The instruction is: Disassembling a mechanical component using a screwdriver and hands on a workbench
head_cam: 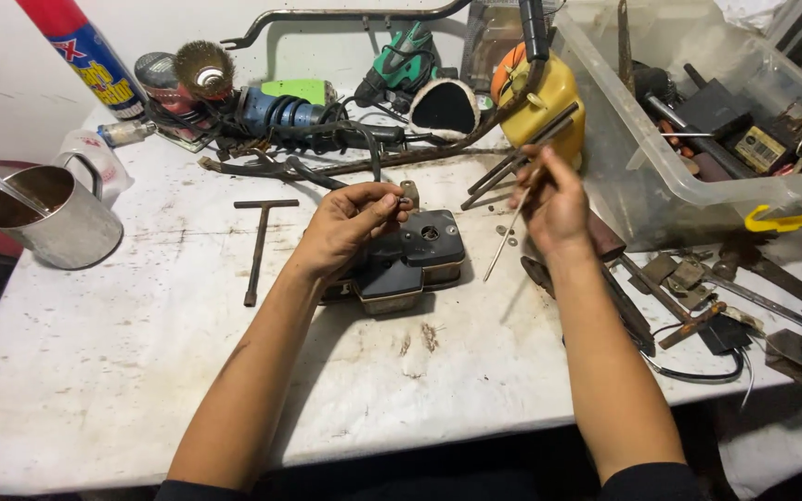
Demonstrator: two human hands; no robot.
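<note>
Left hand (350, 223) up over the dark box-shaped engine part (410, 260), its grip pinched on a small metal fitting (408, 193) held just above that part. The part sits mid-surface (141, 371), a round hole in its top face. Right hand (554, 204) is raised beside it, grip clenched around a thin metal rod (508, 237) that slants down-left. A T-handle wrench (260, 243) lies to the left, a steel mug (48, 215) farther out, and a clear plastic bin (661, 167) full of tools to the right.

the small part (408, 193) pinched in the left fingers (378, 199) is too small to identify.
</note>
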